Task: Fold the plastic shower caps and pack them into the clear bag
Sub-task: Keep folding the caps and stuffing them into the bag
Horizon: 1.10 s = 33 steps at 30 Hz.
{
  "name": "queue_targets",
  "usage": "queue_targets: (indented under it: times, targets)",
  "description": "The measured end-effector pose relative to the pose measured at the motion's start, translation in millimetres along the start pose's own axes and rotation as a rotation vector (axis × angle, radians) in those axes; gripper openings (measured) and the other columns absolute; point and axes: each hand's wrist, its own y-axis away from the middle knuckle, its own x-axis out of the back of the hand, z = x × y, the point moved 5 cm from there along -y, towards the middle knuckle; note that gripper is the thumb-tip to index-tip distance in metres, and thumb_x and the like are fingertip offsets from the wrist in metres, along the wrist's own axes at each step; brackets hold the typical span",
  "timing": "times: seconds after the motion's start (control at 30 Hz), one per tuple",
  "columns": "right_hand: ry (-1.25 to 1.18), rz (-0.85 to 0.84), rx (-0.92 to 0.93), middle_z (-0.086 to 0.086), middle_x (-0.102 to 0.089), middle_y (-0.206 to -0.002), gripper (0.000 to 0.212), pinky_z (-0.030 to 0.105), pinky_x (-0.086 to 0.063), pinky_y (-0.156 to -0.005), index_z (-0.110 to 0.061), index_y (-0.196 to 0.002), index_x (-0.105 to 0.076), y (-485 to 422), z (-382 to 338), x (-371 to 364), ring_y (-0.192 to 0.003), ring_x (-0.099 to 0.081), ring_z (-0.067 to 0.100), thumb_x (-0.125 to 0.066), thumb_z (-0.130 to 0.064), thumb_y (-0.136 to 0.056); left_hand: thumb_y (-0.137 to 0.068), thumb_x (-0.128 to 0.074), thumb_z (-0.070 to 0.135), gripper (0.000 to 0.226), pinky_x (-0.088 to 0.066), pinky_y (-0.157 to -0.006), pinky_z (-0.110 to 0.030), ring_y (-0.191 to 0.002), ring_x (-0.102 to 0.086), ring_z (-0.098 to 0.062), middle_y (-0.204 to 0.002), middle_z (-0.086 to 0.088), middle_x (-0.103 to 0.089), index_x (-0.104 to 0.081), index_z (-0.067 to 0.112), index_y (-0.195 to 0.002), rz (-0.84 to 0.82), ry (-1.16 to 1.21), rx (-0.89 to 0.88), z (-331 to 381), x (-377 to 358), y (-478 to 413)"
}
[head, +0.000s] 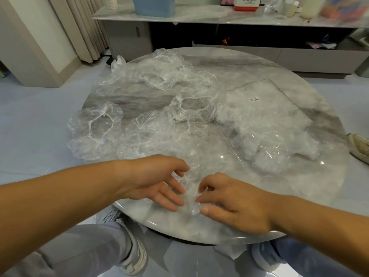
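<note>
Your right hand (229, 202) pinches the shower cap (192, 199) on the worktop (249, 62), near-left of the clear bag (269, 126), your left hand (159, 182) spread beside it; expect limp, slippery film, so grip the elastic hem.

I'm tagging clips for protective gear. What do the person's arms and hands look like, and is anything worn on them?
The left arm and right arm are bare, with no sleeves in view. The left hand and right hand are ungloved; no rings, watch or bracelet show.
</note>
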Motion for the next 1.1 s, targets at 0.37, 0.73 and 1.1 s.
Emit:
queue_targets:
  times: [0.37,0.73,1.1]
  targets:
    - [0.213,-0.025,0.003,-0.007,-0.026,-0.150,0.058,0.032,-0.025,-0.113,-0.042,-0.154,-0.033,8,-6,-17,-0.136,-0.024,0.011,-0.024,-0.066,-0.102,-0.089,-0.059,0.018,0.023,-0.059,-0.090,-0.036,-0.107,-0.065,-0.020,-0.109,-0.006,-0.064,-0.074,0.009,-0.104,0.066,-0.215,-0.048,-2,-20,-5]
    - [-0.773,0.244,-0.641,-0.002,-0.067,-0.078,0.036,0.020,-0.044,-0.066,-0.019,-0.094,-0.075,-4,18,7,-0.070,-0.056,0.007,-0.056,-0.049,-0.098,-0.085,-0.048,0.008,0.034,-0.059,-0.091,-0.037,-0.105,-0.069,-0.023,-0.113,-0.009,-0.066,-0.070,0.002,-0.110,0.096,-0.118,-0.045,-2,-22,-3]
    - [-0.944,0.269,-0.587,0.004,-0.069,-0.075,0.037,0.034,-0.056,-0.072,-0.012,-0.084,-0.080,-5,24,19,-0.068,-0.064,0.018,-0.059,-0.037,-0.100,-0.092,-0.045,0.008,0.033,-0.059,-0.089,-0.042,-0.099,-0.073,-0.025,-0.118,-0.015,-0.064,-0.074,0.004,-0.107,0.073,0.114,-0.209,11,-14,1]
